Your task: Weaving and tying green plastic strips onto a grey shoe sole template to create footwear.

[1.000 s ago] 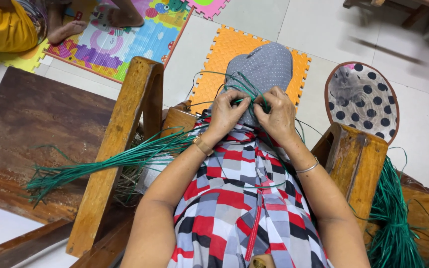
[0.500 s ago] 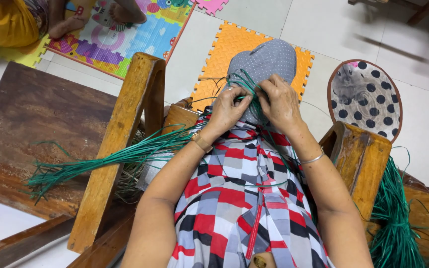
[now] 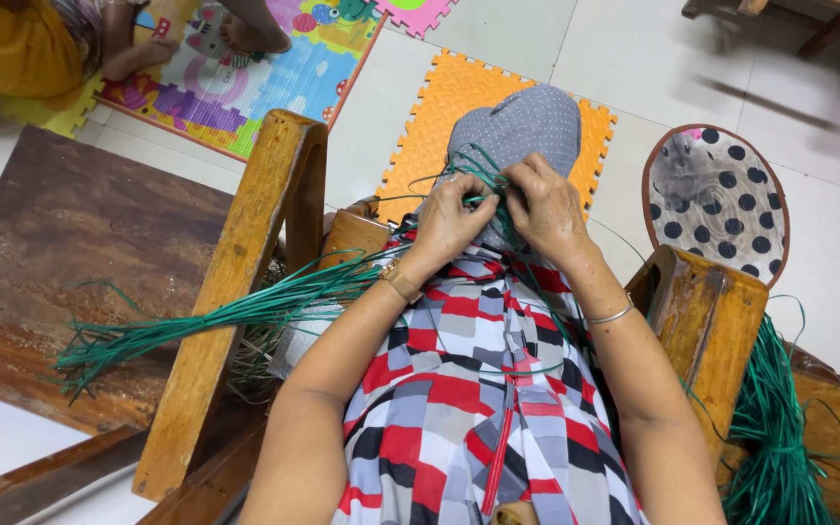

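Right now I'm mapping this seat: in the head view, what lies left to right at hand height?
Dark table → left armrest → left hand → right hand → spotted cushion.

Your green strands (image 3: pixel 483 185) are thin, stiff and glossy — a small tangle of loops bunched over the grey dotted cloth (image 3: pixel 522 122) on your knee, loose ends arcing out to both sides.
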